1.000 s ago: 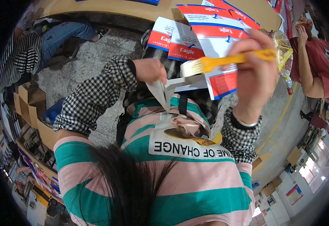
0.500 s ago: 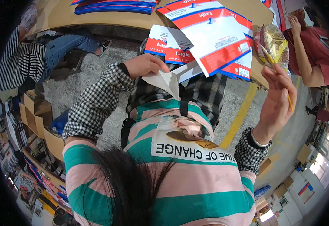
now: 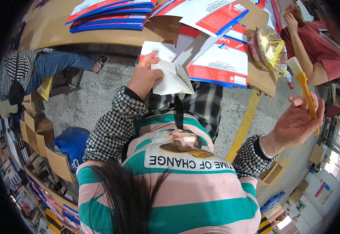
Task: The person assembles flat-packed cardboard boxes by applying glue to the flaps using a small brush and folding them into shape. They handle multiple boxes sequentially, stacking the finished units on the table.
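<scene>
My left hand (image 3: pixel 143 76) grips the edge of a partly folded carton (image 3: pixel 172 81) above my lap, thumb on its plain white inner side. A long flap of it sticks up toward the table. Out to the right, my right hand (image 3: pixel 297 123) holds a paintbrush (image 3: pixel 303 84) between its fingers, pale bristles up and yellow handle slanting down. Beyond the carton, flat printed cartons (image 3: pixel 218 62) in red, white and blue lie overlapped at the table edge. Left of the brush sits a plastic-wrapped bowl (image 3: pixel 269 48) with yellowish stuff inside.
A pile of flat cartons (image 3: pixel 111 17) lies on the tan table (image 3: pixel 49 33). A person in a red top (image 3: pixel 318 50) sits at the far right, another in a striped top (image 3: pixel 16 76) at the left. Open cardboard boxes (image 3: pixel 41 130) and a blue bag (image 3: pixel 71 144) are on the floor.
The carton in my left hand has turned and opened wider, its white inside now facing up. My right hand has moved outward to the right, the brush swinging upright. The printed cartons have shifted.
</scene>
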### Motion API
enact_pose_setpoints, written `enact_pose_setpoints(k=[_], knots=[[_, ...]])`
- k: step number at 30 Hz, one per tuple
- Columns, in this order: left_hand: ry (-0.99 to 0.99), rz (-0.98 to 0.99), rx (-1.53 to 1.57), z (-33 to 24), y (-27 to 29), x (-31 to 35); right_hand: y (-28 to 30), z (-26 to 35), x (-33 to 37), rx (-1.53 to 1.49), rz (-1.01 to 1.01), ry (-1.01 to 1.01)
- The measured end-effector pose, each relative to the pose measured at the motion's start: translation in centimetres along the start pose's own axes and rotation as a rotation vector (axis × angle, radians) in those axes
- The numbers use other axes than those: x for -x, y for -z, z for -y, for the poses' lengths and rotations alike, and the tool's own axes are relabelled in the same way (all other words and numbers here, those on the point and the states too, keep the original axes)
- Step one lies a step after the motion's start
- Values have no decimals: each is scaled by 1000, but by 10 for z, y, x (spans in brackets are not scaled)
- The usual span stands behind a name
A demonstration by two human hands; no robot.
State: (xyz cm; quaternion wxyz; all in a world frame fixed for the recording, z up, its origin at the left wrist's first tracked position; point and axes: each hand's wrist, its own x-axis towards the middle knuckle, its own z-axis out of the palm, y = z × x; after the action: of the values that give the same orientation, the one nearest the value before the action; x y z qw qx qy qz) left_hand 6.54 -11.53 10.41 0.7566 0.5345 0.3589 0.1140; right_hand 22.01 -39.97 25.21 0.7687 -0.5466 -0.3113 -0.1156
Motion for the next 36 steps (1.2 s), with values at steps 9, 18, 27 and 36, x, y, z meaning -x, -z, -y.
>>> enact_pose_setpoints(k=[9,18,27,36], knots=[[552,85,451,19,13,-9,-4,-10,27,27,118,-291],[720,282,504,24,-26,20,-12,-7,56,-27,304,-607],[349,86,444,-10,-27,19,43,-20,-6,282,-210,-323],[287,20,476,-3,-22,-22,86,-184,-99,656,-195,-439]])
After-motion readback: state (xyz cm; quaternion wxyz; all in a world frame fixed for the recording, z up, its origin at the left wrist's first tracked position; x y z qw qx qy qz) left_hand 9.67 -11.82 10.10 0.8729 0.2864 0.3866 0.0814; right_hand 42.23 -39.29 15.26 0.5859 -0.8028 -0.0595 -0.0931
